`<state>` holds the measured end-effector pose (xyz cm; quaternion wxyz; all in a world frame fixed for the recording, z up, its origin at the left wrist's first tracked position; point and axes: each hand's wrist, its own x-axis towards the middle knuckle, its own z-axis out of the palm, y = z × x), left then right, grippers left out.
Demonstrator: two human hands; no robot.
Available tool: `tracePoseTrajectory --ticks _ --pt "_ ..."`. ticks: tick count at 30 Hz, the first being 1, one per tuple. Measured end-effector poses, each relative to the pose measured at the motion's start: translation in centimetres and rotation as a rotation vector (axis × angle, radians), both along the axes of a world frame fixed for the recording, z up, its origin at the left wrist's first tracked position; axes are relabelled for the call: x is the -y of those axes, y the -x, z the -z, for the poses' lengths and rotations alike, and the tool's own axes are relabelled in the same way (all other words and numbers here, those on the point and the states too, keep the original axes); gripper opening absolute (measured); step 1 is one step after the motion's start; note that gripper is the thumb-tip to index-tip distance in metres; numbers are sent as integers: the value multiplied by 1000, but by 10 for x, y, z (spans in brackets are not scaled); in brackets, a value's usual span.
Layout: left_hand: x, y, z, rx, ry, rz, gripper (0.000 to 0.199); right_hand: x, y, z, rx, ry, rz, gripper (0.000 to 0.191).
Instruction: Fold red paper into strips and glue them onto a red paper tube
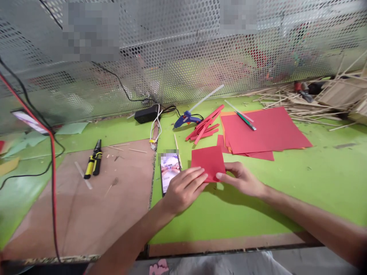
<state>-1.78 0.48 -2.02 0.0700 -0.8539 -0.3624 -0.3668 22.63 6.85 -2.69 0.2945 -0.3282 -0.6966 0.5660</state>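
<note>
A small square of red paper (208,160) is held above the green tabletop in front of me. My right hand (239,177) pinches its lower right edge, thumb on the near face and fingers behind. My left hand (186,187) grips the lower left corner, its fingers lying together across the face; the left thumb is hidden. Beside my left hand lies a phone (169,172) with its screen lit. Beyond the square are several folded red paper strips (205,126). Larger red paper sheets (266,131) are stacked to the right, an orange edge showing beneath.
A green craft knife (245,120) rests on the sheets. Behind the strips sits a blue glue gun (186,119), near a black power adapter (146,114). Yellow-black pliers (94,160) lie left. Wooden sticks (282,97) pile up at back right, before a perforated metal screen (177,65).
</note>
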Motion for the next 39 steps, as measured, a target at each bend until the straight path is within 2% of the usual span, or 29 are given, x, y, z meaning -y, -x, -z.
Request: tracePoseTrajectory --ticks 2,4,5,6,8,11,14,16,18,22,27,32,34,39 --pt "3 0 -1 12 -5 -18 24 3 -5 4 19 -316 157 42" --pt "8 -2 -3 26 -9 -37 18 7 -9 9 20 -751 233 57" --pt "10 -3 -4 32 -2 -33 16 10 -11 11 51 -945 208 57" --pt "13 -4 -4 37 10 -16 15 12 -12 12 87 -1090 165 48" --pt "18 -5 -6 24 31 31 16 15 -14 12 124 -1241 56 25" --pt "26 -2 -6 -66 -3 75 21 17 -17 9 119 -1304 -71 25" --pt "36 11 -3 -208 -61 87 34 15 -21 5 142 -1383 -95 29" --pt "44 22 1 -203 -127 87 38 16 -22 4 168 -1450 -105 32" --pt "51 30 5 -256 -81 87 40 19 -20 5 181 -1508 -130 29" --pt "59 33 13 -282 -132 93 38 32 -9 7 152 -1577 -184 25" --pt "62 33 14 -310 -176 101 37 38 -12 7 182 -1622 -220 35" --pt "73 51 8 -314 -132 81 17 31 -22 10 225 -1685 -170 38" --pt "77 59 6 -302 -124 75 11 31 -21 11 246 -1680 -198 36" --pt "78 63 8 -290 -84 9 13 33 -13 12 237 -1622 -271 30"
